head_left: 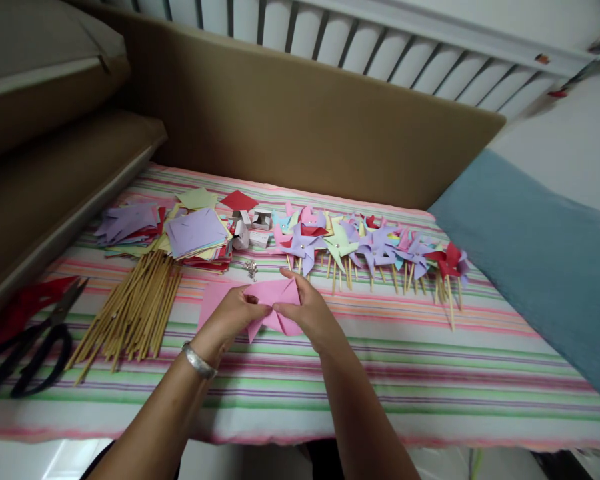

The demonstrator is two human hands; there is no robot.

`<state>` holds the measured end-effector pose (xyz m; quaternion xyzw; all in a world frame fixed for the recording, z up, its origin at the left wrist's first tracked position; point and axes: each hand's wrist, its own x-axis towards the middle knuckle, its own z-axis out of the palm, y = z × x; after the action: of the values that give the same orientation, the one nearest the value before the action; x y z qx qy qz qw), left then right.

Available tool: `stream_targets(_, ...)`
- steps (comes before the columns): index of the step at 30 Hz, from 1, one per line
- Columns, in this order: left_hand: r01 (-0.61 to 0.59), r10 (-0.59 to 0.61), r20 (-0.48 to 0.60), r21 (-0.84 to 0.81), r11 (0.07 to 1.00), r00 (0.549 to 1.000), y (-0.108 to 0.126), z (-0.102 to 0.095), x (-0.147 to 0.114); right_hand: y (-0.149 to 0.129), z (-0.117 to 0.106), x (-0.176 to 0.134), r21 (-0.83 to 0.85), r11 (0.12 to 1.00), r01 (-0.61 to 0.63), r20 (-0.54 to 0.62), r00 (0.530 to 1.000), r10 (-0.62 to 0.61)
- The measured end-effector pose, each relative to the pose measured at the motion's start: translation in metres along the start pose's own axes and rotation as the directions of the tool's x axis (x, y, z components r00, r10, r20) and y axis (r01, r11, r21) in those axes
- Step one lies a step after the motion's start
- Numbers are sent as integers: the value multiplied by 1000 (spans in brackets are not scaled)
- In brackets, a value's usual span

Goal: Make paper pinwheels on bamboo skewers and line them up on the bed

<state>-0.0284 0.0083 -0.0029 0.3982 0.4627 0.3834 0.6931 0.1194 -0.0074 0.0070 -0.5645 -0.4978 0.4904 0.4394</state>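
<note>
Between my two hands is a pink paper pinwheel blade [275, 291], its corners bent in toward the middle. My left hand [237, 310] pinches it from the left, thumb near the centre. My right hand [307, 308] grips its right side, with the thumb also pressed at the centre. Another flat pink sheet [211, 301] lies beneath, partly covered by my left hand. Just beyond the held paper sits a small heap of metal pins [251, 269]. Whether a pin is in the paper's centre is hidden by my thumbs.
Finished pinwheels [375, 247] lie in a row at the back right. Wooden sticks [135, 307], stacked paper squares [197, 233], cut sheets [127, 223] and small white boxes [257, 238] are on the striped cloth [430, 373]. Scissors [45, 340] lie at left. A brown board [300, 113] stands behind.
</note>
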Motion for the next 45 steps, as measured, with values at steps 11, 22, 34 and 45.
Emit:
stream_targets(11,-7,6,-4,-276,961,1000,-2,4,3,8,5,9,237,971,8,-125,992,22)
stream_targets(22,-33,-11,-90,-476,879,996,-10,21,-3,13,29,9,269,940,209,-369,924,-100)
stream_targets(34,-96,2,-187,-496,863,982,-7,-2,8,9,30,2,292,951,105,-199,979,-47)
stream_targets(45,-85,-42,-200,-585,807,979,11,-19,8,12,23,-6,-283,816,504,32,855,-517)
